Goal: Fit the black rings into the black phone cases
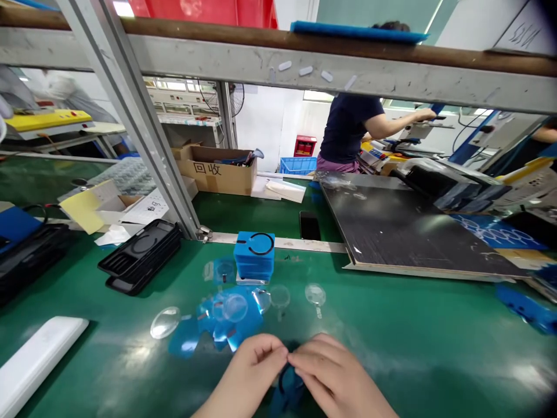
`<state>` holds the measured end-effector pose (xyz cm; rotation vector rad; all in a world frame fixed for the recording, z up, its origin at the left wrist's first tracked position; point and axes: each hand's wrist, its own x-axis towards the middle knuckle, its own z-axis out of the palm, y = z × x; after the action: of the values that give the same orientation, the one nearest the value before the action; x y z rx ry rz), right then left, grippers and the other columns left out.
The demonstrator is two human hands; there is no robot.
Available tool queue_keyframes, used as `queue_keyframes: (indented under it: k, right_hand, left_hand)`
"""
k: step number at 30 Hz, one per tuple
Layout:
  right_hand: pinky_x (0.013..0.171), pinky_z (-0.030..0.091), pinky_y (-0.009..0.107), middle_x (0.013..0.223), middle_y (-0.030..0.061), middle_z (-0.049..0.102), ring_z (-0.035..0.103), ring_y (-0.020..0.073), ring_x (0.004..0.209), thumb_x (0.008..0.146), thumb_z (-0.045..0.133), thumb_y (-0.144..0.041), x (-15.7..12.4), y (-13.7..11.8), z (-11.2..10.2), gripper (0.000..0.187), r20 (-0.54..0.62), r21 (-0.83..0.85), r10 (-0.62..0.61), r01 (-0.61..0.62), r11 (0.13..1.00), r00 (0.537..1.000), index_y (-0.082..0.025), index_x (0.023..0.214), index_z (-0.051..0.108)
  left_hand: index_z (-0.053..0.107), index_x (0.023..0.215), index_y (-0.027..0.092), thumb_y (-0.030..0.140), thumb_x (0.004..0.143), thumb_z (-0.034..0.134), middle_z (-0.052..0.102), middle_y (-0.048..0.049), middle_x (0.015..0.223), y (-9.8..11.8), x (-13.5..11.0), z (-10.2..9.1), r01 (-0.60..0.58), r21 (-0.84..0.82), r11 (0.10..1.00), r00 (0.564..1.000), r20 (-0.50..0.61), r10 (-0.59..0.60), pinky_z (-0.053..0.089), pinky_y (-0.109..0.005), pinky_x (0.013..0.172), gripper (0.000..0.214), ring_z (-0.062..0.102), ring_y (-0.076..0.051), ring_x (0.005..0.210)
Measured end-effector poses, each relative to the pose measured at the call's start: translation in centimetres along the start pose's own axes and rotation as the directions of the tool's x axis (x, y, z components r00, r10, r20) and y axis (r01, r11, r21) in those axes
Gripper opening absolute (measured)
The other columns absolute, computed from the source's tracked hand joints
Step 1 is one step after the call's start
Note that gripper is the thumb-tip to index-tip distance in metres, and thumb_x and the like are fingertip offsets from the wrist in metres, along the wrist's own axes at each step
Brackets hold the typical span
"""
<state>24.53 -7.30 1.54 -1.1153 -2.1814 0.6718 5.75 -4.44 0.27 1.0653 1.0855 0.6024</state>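
Observation:
At the near edge of the bench, my left hand (256, 368) and my right hand (335, 374) meet fingertip to fingertip, both pinched closed. Between and below them is a blue film piece with a black ring (287, 386), partly hidden by my fingers. Just beyond stands a stack of blue film sheets (253, 264), the top one bearing a black ring. Crumpled blue film scraps (217, 325) lie in front of the stack. Near them are clear round film pieces, one with a tab (315, 294) and one at the left (165, 323).
Black plastic cases (141, 255) and a white oblong object (41, 360) occupy the left. A metal post (139, 128) rises behind. Farther back are a cardboard box (217, 174), a phone (310, 225) and a dark board (413, 226). A co-worker (348, 128) works beyond.

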Motion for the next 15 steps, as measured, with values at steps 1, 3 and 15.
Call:
queue_keyframes:
  k: [1,3,15]
  right_hand:
    - [0.071,0.055,0.028,0.094,0.0046,0.072,0.064,0.0185,0.082,0.101,0.048,-0.021,0.1,0.0,0.0,0.026,-0.003,-0.042,-0.018,0.018,0.999,1.0,-0.028,0.121,0.063]
    - [0.07,0.056,0.029,0.093,0.0056,0.072,0.064,0.0187,0.081,0.101,0.05,-0.022,0.1,-0.1,0.2,0.024,-0.028,-0.125,-0.053,0.049,0.991,0.998,-0.026,0.119,0.065]
    - [0.077,0.057,0.039,0.09,0.0051,0.075,0.07,0.0218,0.087,0.094,0.059,-0.017,-5.1,8.3,-5.6,0.022,-0.341,-0.22,-0.062,-0.015,0.975,0.938,-0.03,0.106,0.072]
  left_hand:
    - [0.052,0.06,0.019,0.064,0.07,0.068,0.036,0.0056,0.06,-0.1,0.1,0.2,-0.001,-0.011,1.0,1.0,0.006,0.001,0.03,-0.026,0.059,0.048,0.033,-0.013,0.061]
    - [0.054,0.065,0.018,0.064,0.07,0.069,0.04,0.0042,0.064,-0.5,0.3,0.5,0.012,-0.051,0.999,0.999,0.031,-0.011,0.033,-0.026,0.063,0.048,0.036,-0.014,0.066]
    - [0.06,0.065,0.02,0.063,0.065,0.077,0.051,0.0018,0.069,-1.9,0.8,-9.2,-0.123,-0.011,0.992,0.875,-0.473,0.103,0.041,-0.023,0.06,0.046,0.044,-0.015,0.066]
